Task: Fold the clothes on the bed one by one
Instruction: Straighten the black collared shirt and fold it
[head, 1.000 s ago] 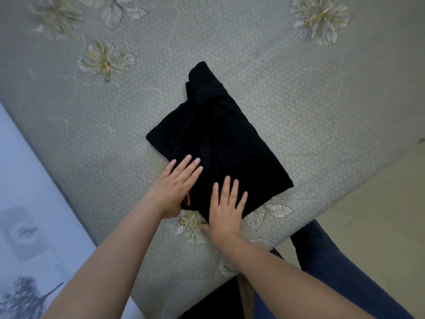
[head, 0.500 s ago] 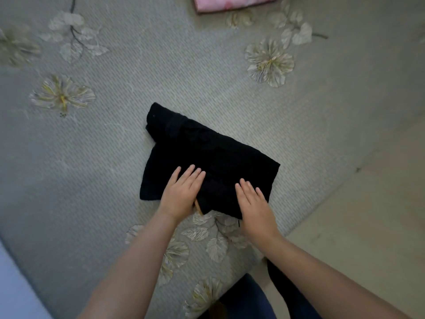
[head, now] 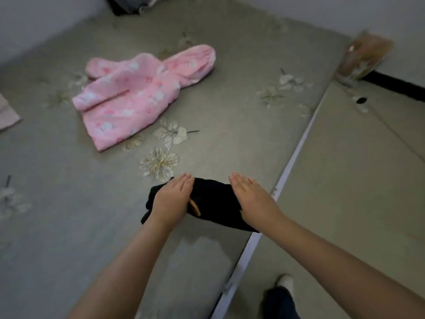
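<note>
Head view over the bed (head: 69, 226), whose grey cover is printed with pale flowers. Partly hidden: the black garment (head: 213, 203), folded small near the bed's right edge, is covered at each end by a hand, so its full outline cannot be traced; a short tan strip on it — a label or tag, too blurred to tell which — shows beside the left hand. A pale pink cloth (head: 7, 113) is cut off by the left border, and a dark bundle (head: 131, 4) by the top border. A brownish object (head: 365, 56) at the far right is smeared by motion and cannot be identified. A white shoe (head: 285, 280) shows on the floor (head: 356, 180).

Count: two hands, one black garment, one pink hooded jacket (head: 138, 93) lying unfolded well apart from it, farther up the bed.

Hands: the left hand (head: 172, 196) and right hand (head: 251, 199) both lie flat, fingers straight and close together, palms down on the garment.

Against the frame half a second before, the view has tipped upward — the whole jacket and the wall are now in sight — and the hands, then at the garment's near edge, now cover its two ends.
</note>
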A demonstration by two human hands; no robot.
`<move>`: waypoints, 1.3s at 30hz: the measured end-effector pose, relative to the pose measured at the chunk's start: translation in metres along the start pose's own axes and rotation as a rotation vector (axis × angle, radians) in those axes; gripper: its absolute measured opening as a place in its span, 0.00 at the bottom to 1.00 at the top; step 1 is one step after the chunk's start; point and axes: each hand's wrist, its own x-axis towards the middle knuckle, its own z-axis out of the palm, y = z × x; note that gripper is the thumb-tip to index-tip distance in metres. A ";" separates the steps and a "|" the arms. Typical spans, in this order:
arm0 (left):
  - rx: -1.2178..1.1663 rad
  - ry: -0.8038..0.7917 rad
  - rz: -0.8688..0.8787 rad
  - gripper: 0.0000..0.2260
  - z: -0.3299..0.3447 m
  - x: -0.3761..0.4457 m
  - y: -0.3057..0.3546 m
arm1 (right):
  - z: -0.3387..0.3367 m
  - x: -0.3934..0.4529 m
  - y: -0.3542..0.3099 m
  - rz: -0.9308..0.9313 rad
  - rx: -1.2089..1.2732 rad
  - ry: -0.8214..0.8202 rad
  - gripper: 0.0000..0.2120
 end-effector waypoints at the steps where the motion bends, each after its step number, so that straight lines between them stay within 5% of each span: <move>1: 0.010 0.003 0.040 0.29 -0.010 0.030 0.023 | -0.022 -0.008 0.030 0.015 -0.011 0.043 0.31; 9: 0.112 0.152 0.294 0.31 -0.089 0.275 0.224 | -0.191 -0.085 0.269 0.247 -0.130 0.292 0.30; 17: -0.004 0.206 0.302 0.24 -0.134 0.492 0.363 | -0.335 -0.117 0.456 0.438 -0.231 0.402 0.29; 30: -0.032 0.363 0.434 0.24 -0.207 0.853 0.483 | -0.544 -0.040 0.737 0.583 -0.279 0.529 0.30; 39: 0.040 0.423 0.338 0.23 -0.202 1.087 0.515 | -0.648 0.075 0.947 0.431 -0.316 0.623 0.29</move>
